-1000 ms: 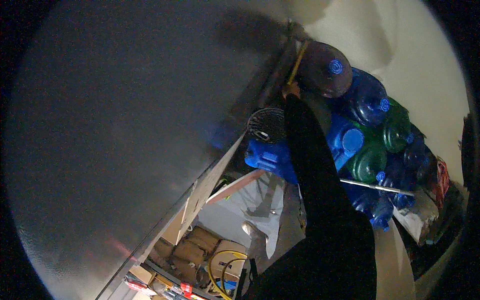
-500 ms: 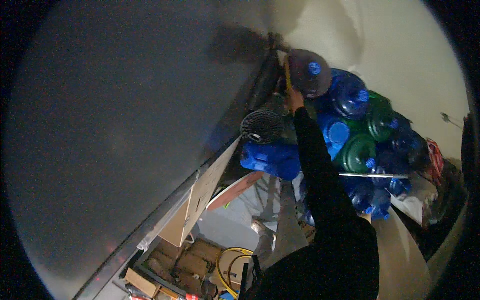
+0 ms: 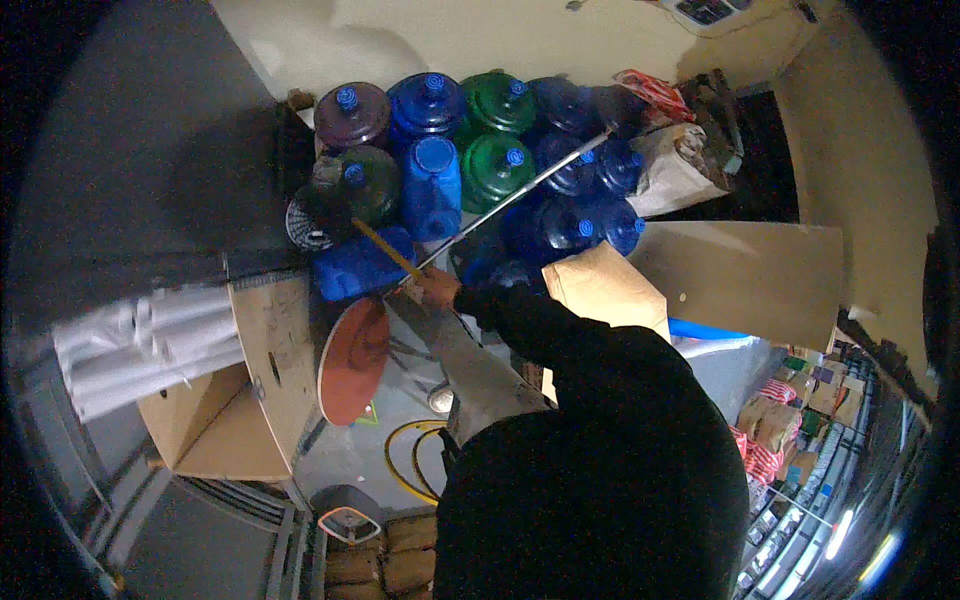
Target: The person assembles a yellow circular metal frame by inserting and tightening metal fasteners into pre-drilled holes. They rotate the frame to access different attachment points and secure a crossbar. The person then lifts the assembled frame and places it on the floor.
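My right hand (image 3: 437, 288) is closed around the yellow handle of a tool (image 3: 386, 247), stretched out in front of me. The handle slants away to the far left toward a dark, blurred shape, so I cannot make out the tool's head. Below its middle lies a blue jug (image 3: 365, 263) on its side. A long metal pole (image 3: 520, 196) runs slantwise past my fingers; whether they touch it I cannot tell. Beyond stand several large water bottles, among them a green one (image 3: 498, 172) and an upright light-blue jug (image 3: 432, 190). My left hand is out of sight.
A round reddish board (image 3: 355, 362) leans near my legs. On the left are an open cardboard box (image 3: 270, 370) and silvery wrapping (image 3: 150, 345). To the right stand a brown paper bag (image 3: 606, 288) and a cardboard sheet (image 3: 745, 275). A yellow hoop (image 3: 395, 460) lies on the floor.
My view has turned, showing more of the right side. My right hand, with the yellow-handled tool, has come back from beside the far purplish bottle to nearer my legs.
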Motion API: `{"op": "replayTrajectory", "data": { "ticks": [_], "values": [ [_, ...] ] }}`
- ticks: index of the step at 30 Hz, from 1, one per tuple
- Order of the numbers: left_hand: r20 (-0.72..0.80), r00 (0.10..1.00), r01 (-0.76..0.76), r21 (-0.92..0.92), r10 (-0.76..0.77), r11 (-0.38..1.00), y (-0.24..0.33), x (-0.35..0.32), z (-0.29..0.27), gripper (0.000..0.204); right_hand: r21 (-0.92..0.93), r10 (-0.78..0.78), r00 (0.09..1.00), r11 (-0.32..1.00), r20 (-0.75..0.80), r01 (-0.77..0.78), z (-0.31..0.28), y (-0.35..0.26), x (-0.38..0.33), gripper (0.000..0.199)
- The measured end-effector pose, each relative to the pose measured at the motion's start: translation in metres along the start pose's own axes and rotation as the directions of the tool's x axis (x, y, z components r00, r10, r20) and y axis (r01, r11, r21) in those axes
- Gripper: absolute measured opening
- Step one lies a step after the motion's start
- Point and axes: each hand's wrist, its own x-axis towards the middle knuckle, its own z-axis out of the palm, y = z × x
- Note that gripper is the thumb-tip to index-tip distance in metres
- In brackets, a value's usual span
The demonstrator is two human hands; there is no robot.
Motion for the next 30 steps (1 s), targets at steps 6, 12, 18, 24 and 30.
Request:
{"op": "replayTrajectory", "data": {
  "ticks": [6, 12, 18, 24, 30],
  "values": [
    [-0.049, 0.99, 0.136, 0.007, -0.135, 0.991, -0.134, -0.128, -0.021, 0.097, 0.109, 0.047, 0.997, 0.993, 0.066, -0.054, 0.097, 0.071, -0.193, 0.041],
    [-0.095, 0.945, 0.316, 0.039, -0.311, 0.948, -0.241, -0.236, -0.034, 0.1, -0.127, -0.692, 0.678, 0.671, 0.246, 0.731, 0.169, 0.02, -0.31, 0.039],
    [-0.212, 0.834, 0.519, -0.016, -0.51, 0.855, -0.307, -0.313, -0.062, 0.102, 0.136, -0.325, 0.643, 0.935, 0.693, 0.326, 0.211, -0.053, -0.356, 0.046],
    [-0.352, 0.769, 0.512, -0.161, -0.534, 0.844, -0.36, -0.353, -0.128, 0.105, 0.19, -0.234, 0.471, 0.972, 0.85, 0.138, 0.306, -0.031, -0.358, 0.028],
    [-0.641, 0.58, 0.351, -0.36, -0.503, 0.864, -0.324, -0.404, -0.154, 0.095, 0.07, -0.02, 0.168, 0.952, 0.986, -0.298, 0.324, -0.047, -0.442, 0.029]
  ]
}}
